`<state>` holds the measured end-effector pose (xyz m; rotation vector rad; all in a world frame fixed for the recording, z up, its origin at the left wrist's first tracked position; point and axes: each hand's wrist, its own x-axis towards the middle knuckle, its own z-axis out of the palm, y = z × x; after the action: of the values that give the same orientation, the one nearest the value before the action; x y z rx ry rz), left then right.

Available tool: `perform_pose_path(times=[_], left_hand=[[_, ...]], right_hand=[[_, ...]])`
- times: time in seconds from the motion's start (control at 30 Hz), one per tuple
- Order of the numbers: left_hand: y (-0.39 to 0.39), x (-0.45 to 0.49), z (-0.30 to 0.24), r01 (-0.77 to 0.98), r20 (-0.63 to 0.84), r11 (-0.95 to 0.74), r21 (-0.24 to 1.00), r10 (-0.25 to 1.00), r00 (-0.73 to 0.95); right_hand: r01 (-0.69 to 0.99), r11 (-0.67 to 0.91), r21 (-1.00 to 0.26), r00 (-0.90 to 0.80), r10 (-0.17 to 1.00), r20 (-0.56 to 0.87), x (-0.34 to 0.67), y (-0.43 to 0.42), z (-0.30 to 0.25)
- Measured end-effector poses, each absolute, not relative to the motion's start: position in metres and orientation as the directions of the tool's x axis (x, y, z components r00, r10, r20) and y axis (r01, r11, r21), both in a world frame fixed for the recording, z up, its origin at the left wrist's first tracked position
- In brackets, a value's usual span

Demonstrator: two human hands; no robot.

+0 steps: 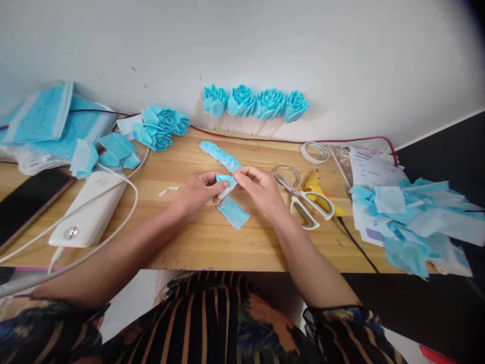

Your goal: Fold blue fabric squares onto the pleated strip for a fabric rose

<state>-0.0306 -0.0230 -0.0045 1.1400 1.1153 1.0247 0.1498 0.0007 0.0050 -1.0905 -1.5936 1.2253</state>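
In the head view, our two bare hands work over one wooden table (182, 250). We see the left hand (199, 191) with thumb and forefinger pressed together on one small blue piece (224, 184), and the right hand (261, 188) with its fingertips pinched together at that piece's right corner. The piece sits between both hands, above the table. Just nearer lies one flat blue rectangle (234, 212); just farther, one row of folded blue petals (220, 155).

At the far wall we count four blue flowers (270, 104) on sticks. To their left lies a bunch of blue flower heads (159, 126), probably three, though they overlap. Two white scraps (162, 193) lie left of the left hand. Farther left we find one white power bank (96, 205), one dark phone (32, 199) and, beyond them, a pile of blue masks (40, 114).

Right of the right hand are one pair of scissors (325, 203), one yellow glue gun (313, 184), one white tape roll (314, 152) and, far right, one heap of blue scraps (409, 217).
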Motion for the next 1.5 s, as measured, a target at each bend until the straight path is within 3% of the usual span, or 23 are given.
perform_pose_path(times=[0.13, 0.37, 0.47, 0.63, 0.83, 1.0, 1.23, 1.5], left_hand=[[-0.023, -0.030, -0.003, -0.044, -0.143, 0.152, 0.987, 0.977, 0.158], [-0.024, -0.030, 0.002, -0.022, -0.140, 0.145, 0.989, 0.977, 0.162], [-0.023, -0.031, 0.002, -0.003, -0.123, 0.125, 0.992, 0.978, 0.166], [-0.021, -0.032, 0.000, -0.004, -0.103, 0.105, 0.994, 0.979, 0.176], [-0.022, -0.032, -0.001, -0.013, -0.090, 0.094, 0.996, 0.979, 0.181], [-0.021, -0.033, -0.002, -0.002, -0.090, 0.092, 0.996, 0.983, 0.162], [-0.021, -0.034, -0.002, -0.025, -0.088, 0.093, 0.995, 0.984, 0.152], [-0.021, -0.032, -0.003, -0.027, -0.105, 0.110, 0.994, 0.985, 0.134]], right_hand=[[0.192, 0.199, -0.961, -0.265, 0.953, 0.144, 0.149, 0.000, 0.003], [0.369, 0.476, -0.798, -0.250, 0.878, 0.408, 0.147, -0.003, 0.004], [0.348, 0.434, -0.831, -0.242, 0.898, 0.367, 0.146, -0.003, 0.004], [0.176, 0.237, -0.956, -0.256, 0.948, 0.188, 0.145, 0.000, 0.001], [0.038, 0.119, -0.992, -0.236, 0.966, 0.107, 0.147, 0.004, -0.003], [0.136, 0.214, -0.967, -0.174, 0.966, 0.190, 0.151, 0.004, 0.002], [0.321, 0.443, -0.837, -0.302, 0.886, 0.353, 0.151, -0.001, 0.010], [0.258, 0.301, -0.918, -0.322, 0.923, 0.212, 0.148, -0.002, 0.007]])
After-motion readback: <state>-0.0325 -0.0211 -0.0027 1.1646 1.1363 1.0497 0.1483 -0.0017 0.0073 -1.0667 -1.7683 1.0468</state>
